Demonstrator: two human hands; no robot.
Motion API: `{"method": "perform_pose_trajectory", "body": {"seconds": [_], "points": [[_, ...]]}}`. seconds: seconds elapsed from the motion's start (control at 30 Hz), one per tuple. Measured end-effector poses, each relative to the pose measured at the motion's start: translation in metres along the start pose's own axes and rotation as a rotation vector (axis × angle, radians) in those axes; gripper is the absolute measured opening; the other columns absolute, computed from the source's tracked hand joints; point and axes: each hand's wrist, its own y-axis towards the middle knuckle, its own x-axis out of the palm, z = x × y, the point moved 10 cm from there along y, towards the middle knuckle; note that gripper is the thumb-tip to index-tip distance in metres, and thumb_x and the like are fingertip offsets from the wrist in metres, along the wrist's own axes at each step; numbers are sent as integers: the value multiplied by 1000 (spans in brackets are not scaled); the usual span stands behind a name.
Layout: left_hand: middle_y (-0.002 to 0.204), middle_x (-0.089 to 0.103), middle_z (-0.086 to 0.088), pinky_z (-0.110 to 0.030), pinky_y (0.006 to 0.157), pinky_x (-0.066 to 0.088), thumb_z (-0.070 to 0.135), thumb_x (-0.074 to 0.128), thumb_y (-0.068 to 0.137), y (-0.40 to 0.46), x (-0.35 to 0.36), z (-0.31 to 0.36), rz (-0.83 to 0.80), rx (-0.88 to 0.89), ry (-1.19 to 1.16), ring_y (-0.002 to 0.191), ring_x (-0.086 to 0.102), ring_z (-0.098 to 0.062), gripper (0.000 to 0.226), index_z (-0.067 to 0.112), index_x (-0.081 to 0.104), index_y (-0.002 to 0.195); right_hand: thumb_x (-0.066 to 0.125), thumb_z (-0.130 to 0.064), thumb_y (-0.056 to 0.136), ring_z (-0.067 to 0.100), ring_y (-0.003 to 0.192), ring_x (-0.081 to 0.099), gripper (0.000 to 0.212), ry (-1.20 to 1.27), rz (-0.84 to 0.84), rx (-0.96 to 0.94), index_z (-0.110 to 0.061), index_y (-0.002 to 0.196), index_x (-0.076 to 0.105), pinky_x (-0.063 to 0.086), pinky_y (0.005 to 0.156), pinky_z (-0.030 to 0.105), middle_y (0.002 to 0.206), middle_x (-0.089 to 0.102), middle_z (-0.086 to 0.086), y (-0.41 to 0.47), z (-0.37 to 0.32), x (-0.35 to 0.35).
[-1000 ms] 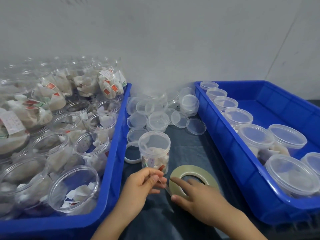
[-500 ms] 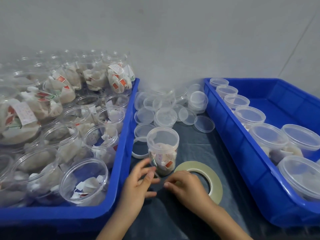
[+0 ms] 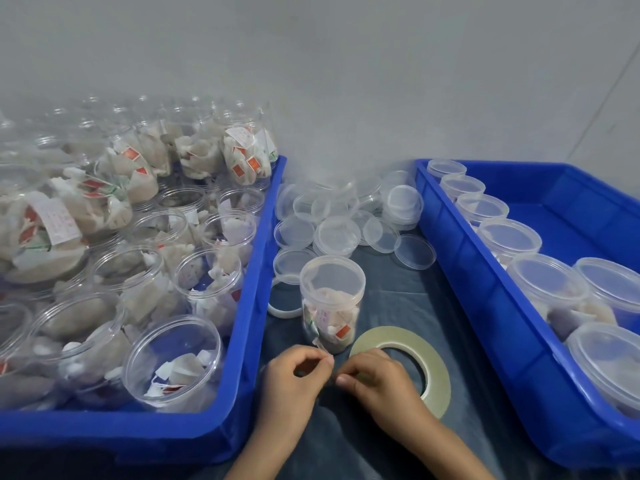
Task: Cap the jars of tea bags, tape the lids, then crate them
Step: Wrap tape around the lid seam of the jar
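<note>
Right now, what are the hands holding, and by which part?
Both hands, left and right, pinch at the tape roll's near left edge, apparently its loose end; the strip itself is too small to see. The capped jar stands unheld.

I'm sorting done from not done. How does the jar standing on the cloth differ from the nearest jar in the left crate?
The jar on the cloth stands upright with a lid on; the nearest crate jar lies tilted, mouth open, with no lid. The first stands alone beside the tape roll; the second is packed among other jars. Both are clear plastic and hold tea bags.
</note>
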Motion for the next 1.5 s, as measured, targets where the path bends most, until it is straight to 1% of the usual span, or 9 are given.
{"method": "perform_pose_trajectory", "body": {"seconds": [0.4,0.6,0.67,0.77,0.83,0.93,1.07,1.27,1.5], "points": [[68,69,10,-6,61,43,4,74,77,-7,-20,-4,298,-5,-174,66,62,0,25,22,69,61,68,-25,84,-1,86,51,14,51,-8,59,-31,72,63,37,79,13,78,64,-12,-2,6,-1],[68,67,6,-18,63,47,9,69,82,-7,-19,-11,302,-65,-250,65,62,-11,24,20,67,61,65,-27,87,-2,90,50,2,-13,46,63,-28,85,65,35,81,12,84,59,-20,-4,2,-5],[65,66,3,-17,61,47,9,65,85,-8,-17,-13,295,-90,-303,63,61,-10,23,17,65,64,64,-37,86,-3,102,46,30,-87,41,44,-32,115,59,35,88,12,103,54,-22,-8,0,-2],[63,65,3,-13,60,47,5,58,91,-9,-15,-4,272,-23,-325,59,60,-5,23,13,61,70,67,-56,74,-13,113,32,99,-74,7,92,-49,143,-4,31,95,7,133,22,-35,-18,2,0],[68,67,5,-16,62,49,9,57,93,-13,-15,10,258,115,-226,59,62,-7,23,20,60,74,80,-55,60,5,119,43,111,-164,149,73,-39,143,8,39,98,25,142,29,-13,-25,1,-14],[76,69,15,-13,62,50,32,58,91,-23,-23,43,306,406,-85,60,64,-2,13,29,66,82,83,-53,55,22,92,61,79,-374,305,81,-16,115,47,47,78,32,102,58,0,-37,2,-33],[88,72,14,-14,69,53,21,68,84,-29,-19,74,327,663,98,74,67,4,14,14,74,95,28,-70,86,18,95,58,44,-627,56,311,-28,90,39,36,74,32,97,63,-5,-44,34,-31],[76,74,5,-15,68,53,10,71,79,-3,-15,42,255,128,-369,71,71,-11,14,23,71,83,39,-63,87,28,81,61,45,-458,237,427,-18,81,45,41,64,34,83,66,5,-18,43,-80],[70,72,6,-14,58,50,0,61,88,8,-31,33,316,61,-338,56,62,-3,18,16,62,79,38,-60,89,22,65,51,45,-563,208,402,-17,79,41,35,58,33,76,61,2,13,43,-115]]}}
